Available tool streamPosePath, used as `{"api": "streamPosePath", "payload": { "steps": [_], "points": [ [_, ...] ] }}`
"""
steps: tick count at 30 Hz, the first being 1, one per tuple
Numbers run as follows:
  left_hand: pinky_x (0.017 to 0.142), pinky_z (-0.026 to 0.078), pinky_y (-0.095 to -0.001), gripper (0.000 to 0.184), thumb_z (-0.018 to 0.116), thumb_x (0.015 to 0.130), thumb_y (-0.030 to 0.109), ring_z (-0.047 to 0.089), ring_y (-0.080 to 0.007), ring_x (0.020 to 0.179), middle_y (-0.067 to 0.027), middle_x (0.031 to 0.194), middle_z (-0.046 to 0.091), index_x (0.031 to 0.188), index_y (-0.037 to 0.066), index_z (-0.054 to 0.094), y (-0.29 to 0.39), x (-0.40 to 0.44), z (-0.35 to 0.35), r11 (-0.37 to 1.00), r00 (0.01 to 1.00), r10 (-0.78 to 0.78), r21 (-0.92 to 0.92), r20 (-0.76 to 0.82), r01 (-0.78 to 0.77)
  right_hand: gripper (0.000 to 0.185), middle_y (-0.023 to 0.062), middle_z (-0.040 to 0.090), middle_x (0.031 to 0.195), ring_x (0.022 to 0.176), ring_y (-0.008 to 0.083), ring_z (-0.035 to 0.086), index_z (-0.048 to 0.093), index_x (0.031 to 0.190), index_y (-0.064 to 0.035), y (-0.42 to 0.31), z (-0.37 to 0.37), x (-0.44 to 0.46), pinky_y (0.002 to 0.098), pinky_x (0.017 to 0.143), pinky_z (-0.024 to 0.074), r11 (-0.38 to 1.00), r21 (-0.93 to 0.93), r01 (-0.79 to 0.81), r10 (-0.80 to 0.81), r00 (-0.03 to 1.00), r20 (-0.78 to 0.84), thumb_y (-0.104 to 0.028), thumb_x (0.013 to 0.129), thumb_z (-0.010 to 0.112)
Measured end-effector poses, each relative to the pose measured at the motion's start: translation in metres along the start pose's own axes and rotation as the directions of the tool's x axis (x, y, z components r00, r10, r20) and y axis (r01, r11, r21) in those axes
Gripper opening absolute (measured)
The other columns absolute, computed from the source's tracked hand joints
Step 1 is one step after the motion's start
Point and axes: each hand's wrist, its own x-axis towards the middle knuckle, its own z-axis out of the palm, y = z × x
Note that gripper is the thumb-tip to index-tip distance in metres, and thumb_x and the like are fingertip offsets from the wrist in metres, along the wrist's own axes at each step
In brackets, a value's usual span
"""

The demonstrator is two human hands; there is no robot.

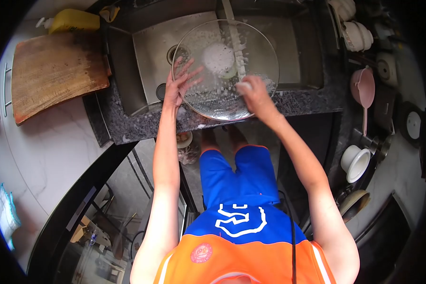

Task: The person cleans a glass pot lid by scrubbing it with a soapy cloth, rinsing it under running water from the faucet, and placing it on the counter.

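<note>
A large round glass lid point(208, 97), wet and dotted with suds, is held over the double sink point(151, 35) and its front edge. My left hand point(181, 83) grips the lid's left rim, with its fingers spread behind the glass. At the lid's right part, my right hand point(255, 94) is closed on something whitish, mostly hidden in the fingers, and touches the glass. A pale round patch shows through the lid.
At the left are a wooden cutting board point(59, 73) and a yellow bottle point(75, 21). Along the right stand a pink ladle point(363, 87), a white pot point(355, 163) and stacked bowls point(357, 35). The dark stone edge point(298, 103) borders the sink.
</note>
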Motion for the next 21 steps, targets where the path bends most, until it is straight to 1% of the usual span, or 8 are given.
{"api": "streamPosePath", "payload": {
  "steps": [1, 4, 6, 8, 10, 13, 16, 21],
  "points": [
    [0.098, 0.044, -0.0614, 0.065, 0.055, 0.087, -0.002, 0.045, -0.0488, 0.125, -0.0251, 0.146, 0.035, 0.144, 0.009, 0.026, 0.000, 0.002, 0.000, 1.000, 1.000, -0.001, -0.007, 0.009, 0.001, 0.047, 0.0173, 0.052, 0.111, 0.106, 0.0373, 0.050, 0.056, 0.109, -0.0058, -0.013, 0.009, -0.002, 0.0456, 0.090, 0.0425, 0.998, 0.059, 0.015, -0.016, 0.999, 0.028, 0.007, 0.064, 0.061],
    [0.098, 0.045, -0.0612, 0.065, 0.054, 0.087, -0.003, 0.045, -0.0488, 0.125, -0.0249, 0.145, 0.035, 0.144, 0.009, 0.026, 0.001, 0.001, 0.003, 1.000, 1.000, -0.006, -0.015, 0.002, 0.006, 0.045, 0.0182, 0.053, 0.110, 0.109, 0.0364, 0.050, 0.053, 0.112, -0.0051, -0.034, 0.010, -0.009, 0.0448, 0.092, 0.0423, 0.988, 0.133, 0.084, -0.101, 0.986, 0.130, 0.003, 0.069, 0.060],
    [0.098, 0.045, -0.0612, 0.065, 0.054, 0.086, -0.004, 0.045, -0.0489, 0.125, -0.0249, 0.145, 0.035, 0.144, 0.009, 0.026, 0.000, 0.002, 0.002, 1.000, 1.000, -0.004, -0.006, 0.008, 0.004, 0.042, 0.0184, 0.053, 0.110, 0.111, 0.0364, 0.049, 0.053, 0.112, -0.0044, -0.011, -0.005, 0.000, 0.0449, 0.092, 0.0423, 0.983, 0.106, 0.151, -0.167, 0.971, 0.172, 0.000, 0.072, 0.060],
    [0.098, 0.045, -0.0613, 0.065, 0.054, 0.086, -0.004, 0.045, -0.0490, 0.125, -0.0248, 0.145, 0.035, 0.144, 0.009, 0.026, 0.001, 0.000, 0.001, 1.000, 1.000, 0.002, 0.006, 0.006, -0.002, 0.042, 0.0193, 0.051, 0.113, 0.110, 0.0373, 0.049, 0.053, 0.112, -0.0039, 0.019, -0.019, 0.013, 0.0457, 0.092, 0.0420, 0.994, -0.107, -0.028, 0.039, 0.995, 0.096, 0.001, 0.070, 0.059],
    [0.099, 0.045, -0.0617, 0.066, 0.052, 0.085, -0.006, 0.045, -0.0490, 0.125, -0.0244, 0.145, 0.035, 0.144, 0.009, 0.026, 0.001, 0.000, 0.002, 1.000, 1.000, 0.004, 0.019, 0.001, -0.004, 0.046, 0.0203, 0.050, 0.114, 0.111, 0.0383, 0.048, 0.052, 0.113, -0.0035, 0.032, -0.024, 0.024, 0.0459, 0.093, 0.0414, 0.963, -0.233, -0.137, 0.124, 0.990, -0.068, 0.004, 0.068, 0.057],
    [0.099, 0.044, -0.0619, 0.067, 0.051, 0.085, -0.008, 0.044, -0.0489, 0.125, -0.0239, 0.146, 0.035, 0.144, 0.009, 0.026, 0.001, 0.000, 0.004, 1.000, 1.000, -0.005, -0.005, -0.022, 0.005, 0.050, 0.0204, 0.050, 0.114, 0.111, 0.0386, 0.047, 0.051, 0.115, -0.0024, 0.009, -0.005, 0.012, 0.0467, 0.094, 0.0407, 0.965, -0.237, -0.113, 0.110, 0.994, -0.023, 0.006, 0.066, 0.055],
    [0.099, 0.044, -0.0620, 0.067, 0.050, 0.084, -0.009, 0.044, -0.0490, 0.125, -0.0235, 0.146, 0.035, 0.144, 0.009, 0.027, 0.000, 0.001, 0.003, 1.000, 1.000, 0.003, -0.012, -0.020, -0.004, 0.049, 0.0191, 0.051, 0.113, 0.110, 0.0376, 0.048, 0.051, 0.116, -0.0012, -0.036, 0.004, -0.006, 0.0460, 0.094, 0.0411, 0.997, 0.066, 0.047, -0.057, 0.986, 0.157, 0.004, 0.067, 0.057],
    [0.101, 0.041, -0.0635, 0.065, 0.051, 0.084, -0.008, 0.041, -0.0498, 0.127, -0.0244, 0.147, 0.033, 0.143, 0.009, 0.028, 0.003, -0.001, 0.002, 1.000, 1.000, -0.011, -0.006, 0.000, 0.011, 0.041, 0.0150, 0.055, 0.108, 0.103, 0.0344, 0.054, 0.055, 0.109, -0.0040, -0.025, -0.025, 0.000, 0.0416, 0.086, 0.0465, 0.990, 0.096, 0.107, -0.131, 0.946, 0.296, 0.000, 0.069, 0.062]
  ]
}}
